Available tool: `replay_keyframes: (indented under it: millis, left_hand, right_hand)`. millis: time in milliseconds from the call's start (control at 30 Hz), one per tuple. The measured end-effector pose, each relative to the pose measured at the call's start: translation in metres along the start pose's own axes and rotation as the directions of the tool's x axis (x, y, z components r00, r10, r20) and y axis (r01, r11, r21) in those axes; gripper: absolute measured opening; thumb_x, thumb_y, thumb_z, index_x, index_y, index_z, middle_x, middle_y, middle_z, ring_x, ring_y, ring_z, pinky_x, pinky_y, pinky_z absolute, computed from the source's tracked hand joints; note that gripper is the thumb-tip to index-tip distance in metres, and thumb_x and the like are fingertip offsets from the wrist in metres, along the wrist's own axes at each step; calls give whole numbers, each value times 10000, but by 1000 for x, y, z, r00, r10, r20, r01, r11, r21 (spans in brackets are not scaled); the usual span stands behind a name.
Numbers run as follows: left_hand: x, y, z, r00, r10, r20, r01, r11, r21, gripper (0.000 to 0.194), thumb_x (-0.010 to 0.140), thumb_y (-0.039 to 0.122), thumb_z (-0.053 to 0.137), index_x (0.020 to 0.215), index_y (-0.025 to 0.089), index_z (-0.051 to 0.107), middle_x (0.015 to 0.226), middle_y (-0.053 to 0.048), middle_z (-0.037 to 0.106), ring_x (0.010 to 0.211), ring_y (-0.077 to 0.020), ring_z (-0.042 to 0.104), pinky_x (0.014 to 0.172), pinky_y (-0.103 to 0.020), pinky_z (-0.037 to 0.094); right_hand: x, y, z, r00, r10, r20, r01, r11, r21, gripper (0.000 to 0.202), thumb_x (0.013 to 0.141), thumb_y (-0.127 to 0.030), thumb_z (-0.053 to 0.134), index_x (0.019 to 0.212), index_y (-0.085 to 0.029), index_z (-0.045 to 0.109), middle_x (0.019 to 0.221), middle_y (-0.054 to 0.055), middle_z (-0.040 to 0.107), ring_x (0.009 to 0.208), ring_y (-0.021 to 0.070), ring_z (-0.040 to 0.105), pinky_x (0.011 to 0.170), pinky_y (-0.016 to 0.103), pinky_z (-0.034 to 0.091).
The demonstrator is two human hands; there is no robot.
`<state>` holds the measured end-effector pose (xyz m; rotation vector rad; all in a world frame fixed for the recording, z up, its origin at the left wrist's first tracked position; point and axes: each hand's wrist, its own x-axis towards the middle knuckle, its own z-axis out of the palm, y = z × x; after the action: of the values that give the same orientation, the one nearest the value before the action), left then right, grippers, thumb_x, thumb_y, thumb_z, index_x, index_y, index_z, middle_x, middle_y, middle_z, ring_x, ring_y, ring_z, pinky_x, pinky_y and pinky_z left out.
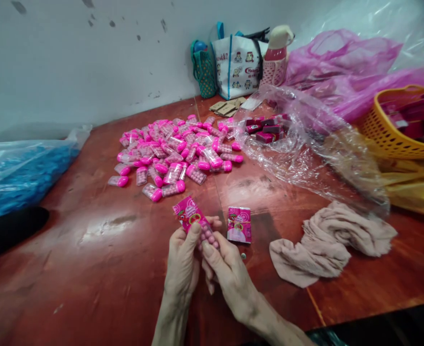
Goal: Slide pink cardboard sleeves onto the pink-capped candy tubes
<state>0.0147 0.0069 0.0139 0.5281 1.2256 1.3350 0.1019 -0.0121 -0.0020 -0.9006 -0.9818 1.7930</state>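
Both hands meet over a small clear candy bottle [208, 234] filled with round pink balls. A printed pink label sleeve [188, 211] covers its far end. My left hand [183, 254] is closed on the sleeve and bottle, thumb on top. My right hand [230, 274] pinches the near end of the bottle between thumb and fingers. Just right of the hands, a flat stack of the same pink labels [239, 225] lies on the table. Beyond them spreads a heap of candy bottles [172, 149] with bright pink caps.
A red-brown table [100, 269] carries a crumpled beige cloth [330, 245] at right. Behind it are a clear plastic bag [298, 149] with dark pink bundles and a yellow basket [395, 125]. A blue-filled bag [24, 173] lies left; a white tote [237, 67] stands by the wall.
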Motion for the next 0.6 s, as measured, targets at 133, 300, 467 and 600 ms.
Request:
replay_keyframes:
  millis: [133,300,467,600]
  left_hand:
    - [2,-1,5,995,-49,90,48,999,18,168,734,261,614,786,126,701,823,-91,695,685,-168,637,631,-253,503]
    - [-1,-5,6,975,-119,189,111,993,49,160,758,231,589,784,129,710,893,-89,686,744,-165,631,652,-230,496]
    - [-2,-2,1,976,-146,159,158,985,-64,284,735,365,611,878,134,690,873,-107,691,791,-219,641,710,-313,512]
    - [0,0,-1,987,-112,114,123,987,-100,280,729,329,624,891,109,684,917,-135,687,825,-238,638,771,-349,495]
  right_hand:
    - [-1,-3,0,989,-123,-88,98,964,-245,232,907,-345,379,908,-169,531,622,-30,483,517,84,457,487,195,367]
    - [-3,-5,-3,984,-138,-108,100,947,-304,225,911,-312,374,984,-177,539,769,17,545,693,131,526,636,239,421]
    - [0,-6,-10,982,-121,-146,77,958,-278,239,886,-368,413,920,-182,558,726,16,527,654,140,502,569,236,417]
    - [2,-6,-13,991,-74,-115,52,982,-182,271,872,-410,424,814,-177,550,584,-26,451,486,100,415,431,201,358]
